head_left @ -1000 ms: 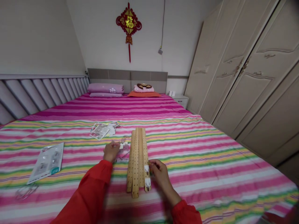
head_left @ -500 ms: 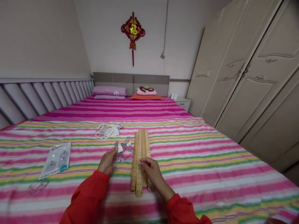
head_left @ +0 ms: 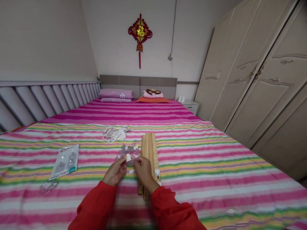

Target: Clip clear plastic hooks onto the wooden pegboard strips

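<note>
My left hand [head_left: 115, 172] pinches a small white flat piece [head_left: 129, 157] between thumb and fingers. Close by on its right, my right hand [head_left: 144, 169] has its fingertips pressed together; whatever lies between them is too small to make out. Just beyond both hands is a loose heap of small clear plastic bits [head_left: 130, 149]. Long wooden strips with rows of holes [head_left: 150, 143] lie side by side under and beyond my right hand, which covers part of them. A small white hook [head_left: 157, 173] sits on the rightmost strip.
On the left lie a clear-and-white blister pack [head_left: 64, 161] and a thin wire loop [head_left: 49, 186]. Packaging scraps [head_left: 115, 133] rest farther back. Everything lies on a striped bedsheet [head_left: 203, 166]; a rail [head_left: 52, 99] and a wardrobe [head_left: 251, 83] flank the bed.
My right hand has moved left, off the middle of the wooden strips, to beside my left hand. The left hand still grips the white piece. The view has shifted slightly.
</note>
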`<state>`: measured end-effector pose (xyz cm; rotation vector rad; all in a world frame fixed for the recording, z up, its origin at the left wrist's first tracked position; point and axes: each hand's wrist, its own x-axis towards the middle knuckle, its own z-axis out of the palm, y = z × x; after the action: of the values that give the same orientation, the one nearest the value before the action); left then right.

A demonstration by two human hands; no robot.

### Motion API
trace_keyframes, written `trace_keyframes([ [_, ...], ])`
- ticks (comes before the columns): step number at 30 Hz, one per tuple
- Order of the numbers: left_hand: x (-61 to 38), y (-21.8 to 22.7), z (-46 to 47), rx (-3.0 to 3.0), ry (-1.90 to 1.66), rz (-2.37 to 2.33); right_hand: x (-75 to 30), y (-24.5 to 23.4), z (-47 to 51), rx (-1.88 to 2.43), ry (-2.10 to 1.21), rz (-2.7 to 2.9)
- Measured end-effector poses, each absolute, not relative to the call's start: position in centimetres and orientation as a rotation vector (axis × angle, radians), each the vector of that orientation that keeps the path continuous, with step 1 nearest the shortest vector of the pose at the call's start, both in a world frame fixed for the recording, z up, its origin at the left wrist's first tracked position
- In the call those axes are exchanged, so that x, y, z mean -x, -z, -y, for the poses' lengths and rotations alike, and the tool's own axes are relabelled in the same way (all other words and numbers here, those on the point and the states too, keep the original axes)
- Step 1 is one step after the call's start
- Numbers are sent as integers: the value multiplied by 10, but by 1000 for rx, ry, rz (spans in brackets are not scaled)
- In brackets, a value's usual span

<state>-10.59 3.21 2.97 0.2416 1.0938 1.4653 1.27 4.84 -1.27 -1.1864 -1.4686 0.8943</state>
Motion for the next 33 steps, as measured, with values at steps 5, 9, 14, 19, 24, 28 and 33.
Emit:
trace_keyframes([
  [5,111,-41,-25,-82,-1402,-1040,-11,21,-51,1223,-968,1378],
  [9,110,-47,-21,-155,-1426,-988,-7,28,-53,1157,-1096,1392],
  [14,108,-48,-15,-360,-1497,-973,-16,28,-51,1126,-1270,1294],
  [19,99,-48,-8,-418,-1484,-981,-45,2,-39,1034,-1322,1184],
  [24,76,-52,1,-633,-1486,-1082,-72,-28,-16,976,-1422,1048],
  [28,59,-59,12,-1232,-1651,-1253,-89,-33,-3,979,-1512,958],
  [33,54,-52,33,-2094,-1563,-1331,-111,-37,6,919,-1471,959],
])
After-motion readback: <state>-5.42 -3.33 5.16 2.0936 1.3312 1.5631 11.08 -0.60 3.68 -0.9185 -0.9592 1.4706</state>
